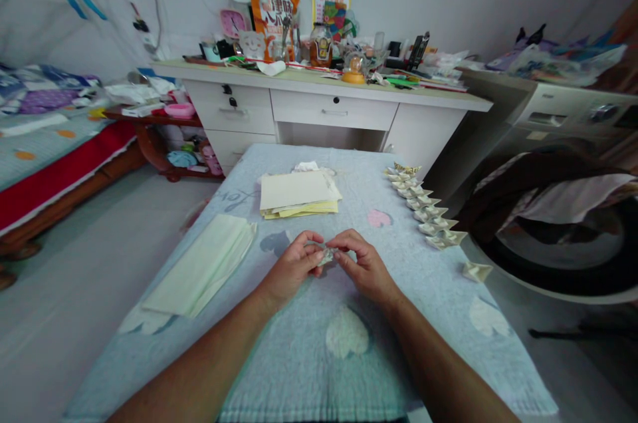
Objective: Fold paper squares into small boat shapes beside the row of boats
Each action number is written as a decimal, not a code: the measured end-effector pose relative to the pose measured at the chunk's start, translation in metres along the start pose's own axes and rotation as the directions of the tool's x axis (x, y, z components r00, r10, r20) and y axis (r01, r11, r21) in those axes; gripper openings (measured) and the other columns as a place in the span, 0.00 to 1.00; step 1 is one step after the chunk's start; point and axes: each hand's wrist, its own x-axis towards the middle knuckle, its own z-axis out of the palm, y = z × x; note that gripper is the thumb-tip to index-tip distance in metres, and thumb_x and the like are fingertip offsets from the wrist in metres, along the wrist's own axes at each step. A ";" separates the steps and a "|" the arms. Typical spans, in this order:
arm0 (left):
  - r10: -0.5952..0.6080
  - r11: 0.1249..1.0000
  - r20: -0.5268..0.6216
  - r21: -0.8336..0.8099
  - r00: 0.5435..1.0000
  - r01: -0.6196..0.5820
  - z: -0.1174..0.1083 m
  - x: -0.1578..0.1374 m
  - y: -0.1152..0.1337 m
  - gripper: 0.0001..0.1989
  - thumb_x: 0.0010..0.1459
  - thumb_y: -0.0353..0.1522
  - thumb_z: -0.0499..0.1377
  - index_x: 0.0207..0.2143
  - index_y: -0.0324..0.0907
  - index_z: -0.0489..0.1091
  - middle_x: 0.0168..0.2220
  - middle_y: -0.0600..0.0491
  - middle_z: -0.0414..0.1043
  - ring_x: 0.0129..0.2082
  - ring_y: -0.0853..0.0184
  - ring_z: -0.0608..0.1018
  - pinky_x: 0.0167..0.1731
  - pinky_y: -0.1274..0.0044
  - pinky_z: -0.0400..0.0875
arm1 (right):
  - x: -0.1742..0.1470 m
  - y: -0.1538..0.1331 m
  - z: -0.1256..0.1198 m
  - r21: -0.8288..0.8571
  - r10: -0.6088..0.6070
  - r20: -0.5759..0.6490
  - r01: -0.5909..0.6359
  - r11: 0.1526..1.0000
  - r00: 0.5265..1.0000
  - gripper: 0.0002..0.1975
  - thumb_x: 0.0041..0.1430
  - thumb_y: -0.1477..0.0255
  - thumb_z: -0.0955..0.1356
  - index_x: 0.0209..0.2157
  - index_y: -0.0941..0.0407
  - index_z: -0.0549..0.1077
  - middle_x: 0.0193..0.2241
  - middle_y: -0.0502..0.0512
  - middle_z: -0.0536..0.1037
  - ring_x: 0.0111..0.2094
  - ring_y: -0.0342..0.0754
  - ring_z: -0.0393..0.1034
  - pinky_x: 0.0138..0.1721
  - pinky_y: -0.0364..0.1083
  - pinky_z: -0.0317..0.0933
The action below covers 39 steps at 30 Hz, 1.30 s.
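Note:
Over the middle of the cloth-covered table, my left hand (300, 257) and my right hand (359, 260) pinch a small folded piece of paper (326, 255) between them. Fingers cover much of the paper, so its exact shape is hidden. Beyond my hands lies a stack of cream and yellow paper sheets (299, 190). To the left, a long pile of pale green paper (202, 270) rests on the cloth. Along the right edge runs a row of several folded paper boats (426, 210), and a single paper boat (477, 271) sits nearer to me, apart from the row.
Past the table stands a white desk (333, 114) crowded with jars, bags and other small things. At the right is a washing machine (553, 110) with its round door open and dark cloth hanging from it. A bed (54, 163) stands at the left.

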 end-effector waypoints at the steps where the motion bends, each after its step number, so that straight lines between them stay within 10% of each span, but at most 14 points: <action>1: 0.001 1.000 -0.003 0.007 1.000 -0.001 0.000 0.001 -0.001 0.13 0.55 0.36 0.61 0.40 0.43 0.63 0.26 0.59 0.65 0.23 0.75 0.67 0.26 0.80 0.58 | 0.000 0.000 0.000 0.005 0.005 -0.005 -0.005 1.000 1.000 0.09 0.62 0.69 0.65 0.43 0.51 0.75 0.35 0.53 0.71 0.39 0.46 0.66 0.43 0.47 0.61; 25: 0.125 0.948 -0.044 0.299 0.991 -0.106 -0.004 0.002 0.000 0.13 0.52 0.33 0.63 0.39 0.39 0.67 0.35 0.52 0.73 0.35 0.69 0.75 0.38 0.78 0.68 | -0.002 0.013 0.010 0.219 0.188 -0.032 -0.177 0.960 0.982 0.07 0.56 0.70 0.70 0.36 0.55 0.72 0.33 0.52 0.74 0.35 0.44 0.68 0.39 0.44 0.62; 39: 0.091 0.991 -0.100 0.105 0.991 -0.081 0.002 -0.002 0.014 0.07 0.53 0.30 0.56 0.35 0.38 0.67 0.31 0.51 0.75 0.31 0.66 0.78 0.36 0.72 0.71 | 0.001 0.003 0.002 0.354 0.322 -0.119 -0.263 0.898 0.939 0.09 0.59 0.65 0.65 0.33 0.57 0.73 0.28 0.53 0.76 0.28 0.44 0.69 0.33 0.44 0.63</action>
